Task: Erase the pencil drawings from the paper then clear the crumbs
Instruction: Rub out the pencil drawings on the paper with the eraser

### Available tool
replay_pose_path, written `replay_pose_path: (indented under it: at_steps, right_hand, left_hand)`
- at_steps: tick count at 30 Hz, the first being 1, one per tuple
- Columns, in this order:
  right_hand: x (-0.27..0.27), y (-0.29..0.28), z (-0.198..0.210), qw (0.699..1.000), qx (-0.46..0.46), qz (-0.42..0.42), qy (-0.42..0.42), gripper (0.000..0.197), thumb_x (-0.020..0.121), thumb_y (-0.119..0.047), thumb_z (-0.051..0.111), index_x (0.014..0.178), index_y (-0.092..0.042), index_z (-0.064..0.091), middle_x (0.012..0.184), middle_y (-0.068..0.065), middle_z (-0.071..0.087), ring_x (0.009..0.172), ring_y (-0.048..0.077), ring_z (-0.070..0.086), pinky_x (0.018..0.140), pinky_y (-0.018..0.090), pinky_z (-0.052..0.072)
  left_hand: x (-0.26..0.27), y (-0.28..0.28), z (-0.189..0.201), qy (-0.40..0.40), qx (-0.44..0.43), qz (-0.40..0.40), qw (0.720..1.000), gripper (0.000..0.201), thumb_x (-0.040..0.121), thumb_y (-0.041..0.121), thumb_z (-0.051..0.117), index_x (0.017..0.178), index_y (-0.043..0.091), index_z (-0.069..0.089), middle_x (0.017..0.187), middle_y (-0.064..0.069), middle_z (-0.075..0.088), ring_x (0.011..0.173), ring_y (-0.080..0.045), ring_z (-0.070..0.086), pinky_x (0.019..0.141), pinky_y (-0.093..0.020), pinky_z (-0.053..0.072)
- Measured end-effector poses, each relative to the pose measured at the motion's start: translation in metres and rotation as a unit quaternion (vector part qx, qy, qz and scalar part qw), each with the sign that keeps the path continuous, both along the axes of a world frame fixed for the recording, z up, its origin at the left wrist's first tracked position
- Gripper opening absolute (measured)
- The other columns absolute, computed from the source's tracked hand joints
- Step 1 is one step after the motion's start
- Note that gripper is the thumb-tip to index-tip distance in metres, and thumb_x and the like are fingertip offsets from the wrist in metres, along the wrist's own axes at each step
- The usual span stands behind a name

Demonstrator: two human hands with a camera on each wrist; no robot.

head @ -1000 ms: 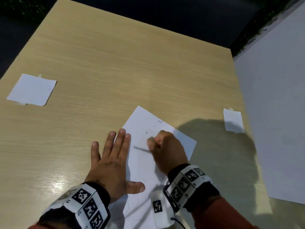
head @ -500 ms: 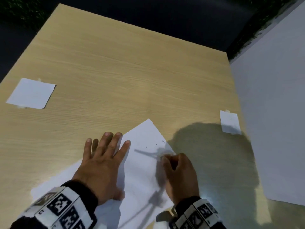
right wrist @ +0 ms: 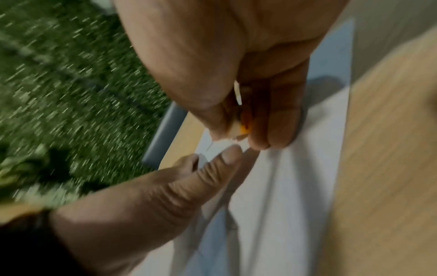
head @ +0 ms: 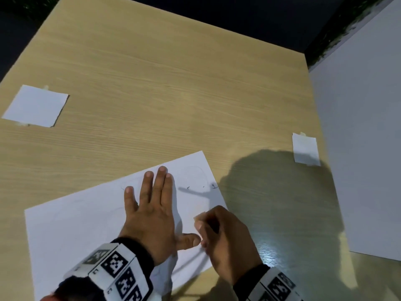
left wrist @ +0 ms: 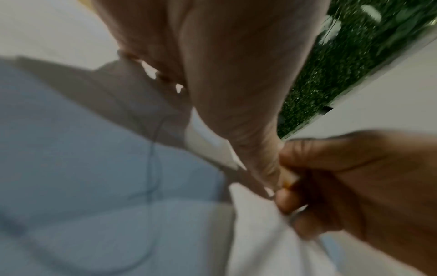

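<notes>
A white sheet of paper lies turned on the wooden table, with faint pencil outlines and a few dark crumbs near its far right corner. My left hand presses flat on the sheet with straight fingers and the thumb stretched right. My right hand sits at the sheet's right edge, next to that thumb, fingers curled around a small white and orange eraser. The left wrist view shows the same grip and a pencil line under the palm.
Two small white paper squares are taped to the table, one far left and one right. A white board stands along the table's right side. Dark floor lies beyond the far edge.
The sheet has swung round under my left hand and now lies wider across the table. My right hand has pulled back toward me, from the sheet's middle to its right edge beside the left thumb.
</notes>
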State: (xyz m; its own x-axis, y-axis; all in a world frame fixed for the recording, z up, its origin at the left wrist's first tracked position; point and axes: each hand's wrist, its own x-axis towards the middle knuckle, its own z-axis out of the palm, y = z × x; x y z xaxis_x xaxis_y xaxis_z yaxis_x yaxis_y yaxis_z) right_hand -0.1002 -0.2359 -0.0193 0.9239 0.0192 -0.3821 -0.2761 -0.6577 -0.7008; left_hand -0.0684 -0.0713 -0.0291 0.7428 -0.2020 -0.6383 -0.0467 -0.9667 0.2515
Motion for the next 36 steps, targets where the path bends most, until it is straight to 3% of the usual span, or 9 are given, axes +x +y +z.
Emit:
replay_pose_path:
  at_steps: [2, 5, 8, 14, 21, 27, 30, 33, 36]
  right_hand:
    - [0.002, -0.006, -0.002, 0.991, -0.074, 0.098, -0.060, 0.002, 0.086, -0.027, 0.059, 0.084, -0.027, 0.059, 0.080, -0.011, 0.058, 0.076, 0.007, 0.057, 0.070, 0.020, 0.046]
    - [0.013, -0.012, -0.002, 0.970, -0.137, 0.178, -0.092, 0.006, 0.086, -0.022, 0.060, 0.084, -0.027, 0.059, 0.084, -0.011, 0.051, 0.069, 0.010, 0.056, 0.065, 0.022, 0.045]
    - [0.025, -0.017, -0.004, 0.957, -0.164, 0.220, -0.094, 0.014, 0.082, -0.014, 0.061, 0.077, -0.025, 0.054, 0.082, -0.009, 0.052, 0.064, 0.010, 0.056, 0.058, 0.022, 0.043]
    - [0.066, -0.003, -0.006, 0.956, -0.194, 0.195, -0.101, 0.012, 0.084, -0.014, 0.056, 0.088, -0.025, 0.051, 0.090, -0.013, 0.048, 0.089, 0.012, 0.056, 0.068, 0.020, 0.035]
    - [0.054, -0.027, 0.003, 0.958, -0.211, 0.186, -0.056, 0.019, 0.089, -0.034, 0.051, 0.076, -0.027, 0.038, 0.087, 0.000, 0.059, 0.084, 0.024, 0.058, 0.070, 0.030, 0.039]
    - [0.022, -0.021, -0.002, 0.966, -0.179, 0.176, -0.059, 0.018, 0.094, -0.036, 0.047, 0.084, -0.021, 0.042, 0.083, -0.007, 0.045, 0.081, 0.015, 0.052, 0.068, 0.018, 0.028]
    - [0.012, -0.019, -0.004, 0.968, -0.148, 0.193, -0.071, 0.013, 0.092, -0.034, 0.047, 0.085, -0.023, 0.047, 0.082, -0.012, 0.046, 0.078, 0.008, 0.048, 0.069, 0.014, 0.028]
    - [0.007, -0.014, -0.006, 0.958, -0.120, 0.244, -0.094, 0.011, 0.086, -0.031, 0.048, 0.081, -0.023, 0.050, 0.077, -0.013, 0.047, 0.075, 0.007, 0.047, 0.067, 0.015, 0.033]
    - [0.011, -0.013, -0.011, 0.945, -0.114, 0.296, -0.077, 0.013, 0.088, -0.033, 0.045, 0.081, -0.023, 0.048, 0.079, -0.011, 0.041, 0.075, 0.014, 0.050, 0.066, 0.025, 0.037]
  left_hand:
    - [-0.003, 0.005, -0.009, -0.015, -0.017, 0.002, 1.000, 0.141, 0.033, 0.098, 0.004, 0.126, 0.012, -0.057, 0.133, -0.001, -0.064, 0.123, -0.023, -0.059, 0.095, -0.052, -0.038]
    - [-0.003, 0.015, -0.012, -0.055, -0.034, -0.030, 0.997, 0.141, 0.041, 0.098, 0.018, 0.136, 0.018, -0.049, 0.145, 0.002, -0.054, 0.134, -0.021, -0.049, 0.101, -0.051, -0.034]
    - [-0.004, 0.016, -0.011, -0.024, -0.015, -0.037, 0.999, 0.138, 0.045, 0.095, 0.025, 0.126, 0.019, -0.058, 0.134, 0.003, -0.064, 0.125, -0.021, -0.058, 0.097, -0.051, -0.038]
    - [-0.002, 0.009, -0.006, 0.005, -0.001, -0.014, 1.000, 0.144, 0.064, 0.089, 0.052, 0.120, 0.018, -0.060, 0.130, 0.005, -0.066, 0.121, -0.020, -0.061, 0.095, -0.050, -0.039]
    - [0.009, 0.013, 0.003, 0.008, 0.031, -0.022, 0.999, 0.152, 0.060, 0.083, 0.064, 0.128, 0.017, -0.055, 0.132, -0.001, -0.064, 0.129, -0.027, -0.053, 0.107, -0.057, -0.027]
    - [-0.001, -0.008, 0.003, -0.060, -0.048, 0.023, 0.997, 0.111, 0.084, 0.078, 0.037, 0.150, 0.020, -0.030, 0.154, 0.001, -0.042, 0.141, -0.020, -0.039, 0.115, -0.046, -0.023]
    - [-0.009, -0.010, -0.013, -0.111, -0.045, 0.002, 0.993, 0.117, 0.074, 0.087, 0.027, 0.151, 0.017, -0.027, 0.161, -0.006, -0.029, 0.149, -0.024, -0.024, 0.115, -0.046, -0.019]
    - [-0.014, 0.002, -0.030, -0.105, -0.036, -0.045, 0.993, 0.125, 0.063, 0.089, 0.037, 0.157, 0.010, 0.015, 0.165, -0.010, 0.009, 0.150, -0.027, 0.010, 0.115, -0.050, -0.002]
    - [-0.014, 0.006, -0.030, -0.106, -0.041, -0.071, 0.991, 0.129, 0.060, 0.090, 0.040, 0.158, 0.011, 0.011, 0.165, -0.009, 0.005, 0.150, -0.026, 0.008, 0.115, -0.051, -0.002]
